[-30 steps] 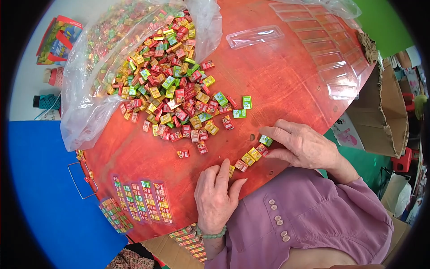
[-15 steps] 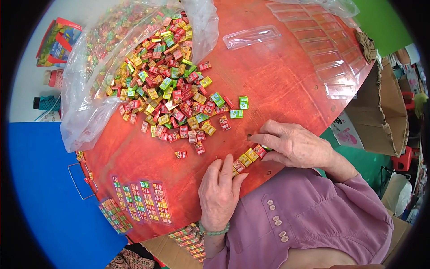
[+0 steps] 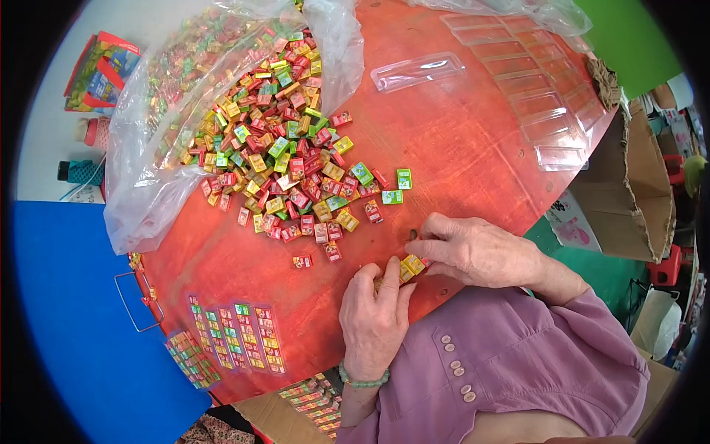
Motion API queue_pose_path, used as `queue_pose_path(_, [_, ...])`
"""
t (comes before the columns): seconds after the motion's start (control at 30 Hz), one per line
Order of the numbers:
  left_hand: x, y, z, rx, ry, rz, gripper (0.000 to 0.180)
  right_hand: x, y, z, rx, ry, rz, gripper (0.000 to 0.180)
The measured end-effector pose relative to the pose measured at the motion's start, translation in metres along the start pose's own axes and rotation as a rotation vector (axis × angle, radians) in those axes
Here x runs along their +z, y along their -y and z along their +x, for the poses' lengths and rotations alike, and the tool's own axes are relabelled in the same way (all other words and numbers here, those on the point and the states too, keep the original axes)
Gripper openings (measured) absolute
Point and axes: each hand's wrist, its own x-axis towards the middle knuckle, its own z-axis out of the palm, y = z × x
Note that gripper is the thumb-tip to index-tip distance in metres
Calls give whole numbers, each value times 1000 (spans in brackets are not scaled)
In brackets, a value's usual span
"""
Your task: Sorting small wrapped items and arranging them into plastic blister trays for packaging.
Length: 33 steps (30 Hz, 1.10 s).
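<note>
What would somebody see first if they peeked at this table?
Probably the big heap of small colourful wrapped pieces spilling from a clear plastic bag onto the red table. Nearer the person, the left hand and right hand meet over a few yellow pieces at the table's near edge.

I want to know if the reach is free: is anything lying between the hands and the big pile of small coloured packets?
Nothing visible blocks it. Both hands, the left hand and right hand, rest on a short row of yellow packets at the table's near edge. Between them and the pile is bare red tabletop with only a few stray packets.
</note>
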Motion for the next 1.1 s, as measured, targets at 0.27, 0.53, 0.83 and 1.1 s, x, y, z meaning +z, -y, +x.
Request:
queue_pose_path(0.27, [0, 1, -2, -6, -16, 38, 38, 7, 3, 3, -37, -13, -15, 31])
queue_pose_path(0.53, [-13, 16, -11, -112, -38, 30, 36, 22, 13, 25, -89, -14, -6, 24])
queue_pose_path(0.83, [-15, 18, -12, -91, -69, 29, 38, -8, 9, 43, -4, -50, -43, 35])
queue_pose_path(1.1, [-13, 20, -11, -73, -98, 3, 38, 9, 0, 68, -41, -194, -197, 29])
